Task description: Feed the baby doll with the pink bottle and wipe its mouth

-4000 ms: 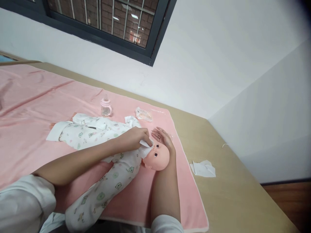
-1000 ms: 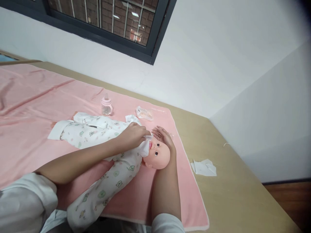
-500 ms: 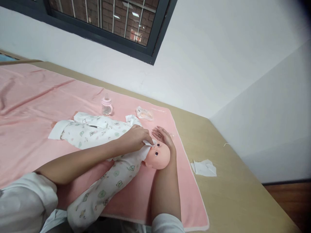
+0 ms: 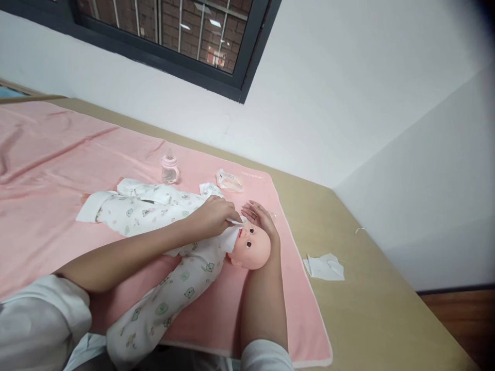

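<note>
On its back lies a baby doll in white clothes with a green and brown animal print, its bald head toward the right. My left hand reaches over the doll's chest, fingertips pinched on a thin white cloth beside its mouth. Whether this cloth is separate from the white fabric at the neck I cannot tell. Behind the doll's head is my right hand, fingers stretched and slightly curved, holding nothing. The head rests against that wrist and forearm.
A pink-topped baby bottle stands on the pink blanket, with a crumpled clear packet to its right. A white tissue lies on the wooden tabletop. Behind the table are a wall and a dark-framed window.
My left hand has shifted slightly up and left with the white cloth, and the doll's red mouth now shows. My right hand has stayed in place.
</note>
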Available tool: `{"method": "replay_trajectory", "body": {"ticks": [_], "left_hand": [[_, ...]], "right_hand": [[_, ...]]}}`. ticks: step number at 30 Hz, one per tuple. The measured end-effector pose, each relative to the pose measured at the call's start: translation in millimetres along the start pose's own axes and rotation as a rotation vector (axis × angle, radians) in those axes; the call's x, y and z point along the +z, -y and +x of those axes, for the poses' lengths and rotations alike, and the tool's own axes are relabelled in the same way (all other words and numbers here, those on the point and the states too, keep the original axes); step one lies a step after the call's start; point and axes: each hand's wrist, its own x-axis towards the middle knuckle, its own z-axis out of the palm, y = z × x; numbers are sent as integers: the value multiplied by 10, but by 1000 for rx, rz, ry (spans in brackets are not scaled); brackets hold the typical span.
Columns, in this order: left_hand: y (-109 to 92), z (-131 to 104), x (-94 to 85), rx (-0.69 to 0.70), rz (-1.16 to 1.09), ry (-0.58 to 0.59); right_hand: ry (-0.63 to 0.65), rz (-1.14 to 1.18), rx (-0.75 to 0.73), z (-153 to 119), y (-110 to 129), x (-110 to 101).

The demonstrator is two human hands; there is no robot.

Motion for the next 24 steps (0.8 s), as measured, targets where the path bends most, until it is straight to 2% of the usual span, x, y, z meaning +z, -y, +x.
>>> {"method": "replay_trajectory", "body": {"ticks": [5, 10, 16, 21, 24], "left_hand": [[74, -8, -135, -20, -17, -40], [196, -23, -251, -49, -208, -151], [231, -104, -456, -76, -232, -238], [258, -160, -593, -72, -199, -254], [284, -173, -612, -78, -178, -280]], "right_hand": [[-7, 4, -1, 4, -9, -1], [-16, 7, 7, -12, -3, 3], [-20, -45, -21, -151, 127, 54], [-48, -165, -119, -372, 433, 53], [-12, -368, -206, -594, 786, 234]]}}
